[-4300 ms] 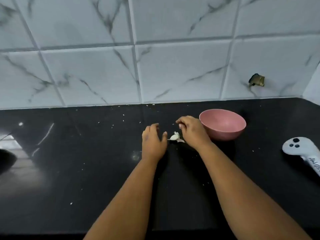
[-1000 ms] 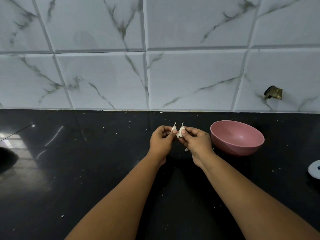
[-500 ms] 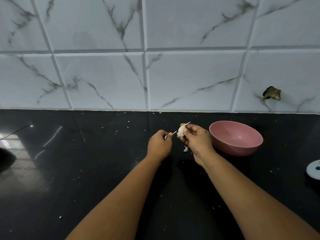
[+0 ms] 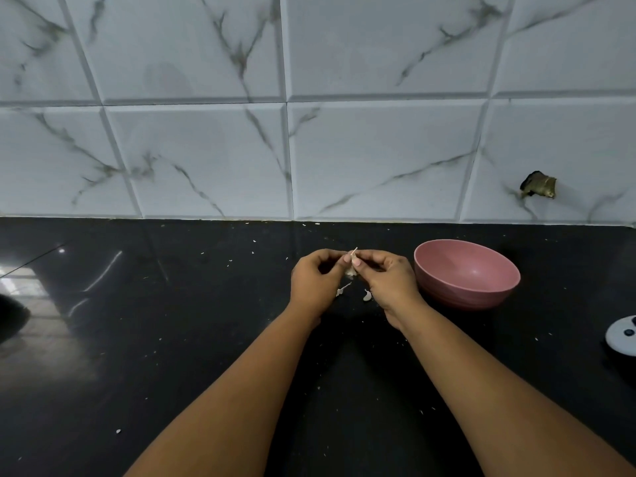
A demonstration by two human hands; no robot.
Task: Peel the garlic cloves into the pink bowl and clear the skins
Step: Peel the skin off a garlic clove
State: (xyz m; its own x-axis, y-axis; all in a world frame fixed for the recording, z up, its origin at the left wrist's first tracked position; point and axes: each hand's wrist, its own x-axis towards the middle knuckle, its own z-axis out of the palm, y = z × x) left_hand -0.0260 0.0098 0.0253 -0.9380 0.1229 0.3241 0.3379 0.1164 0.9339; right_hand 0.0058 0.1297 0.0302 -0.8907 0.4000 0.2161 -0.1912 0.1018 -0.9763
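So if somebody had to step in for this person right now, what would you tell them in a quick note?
Left hand and right hand both pinch one garlic clove above the black counter, partway through peeling it.
Pink bowl sits just right of the hands; no clove shows inside.
Two skin scraps lie on the counter under the hands, with small flecks around.
Left: finish peeling, drop the clove in the bowl, clear the skins.

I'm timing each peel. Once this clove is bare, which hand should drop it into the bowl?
Probably the right hand: it pinches the clove together with the left hand and sits right beside the bowl, so its reach is shorter. The left would have to cross over.
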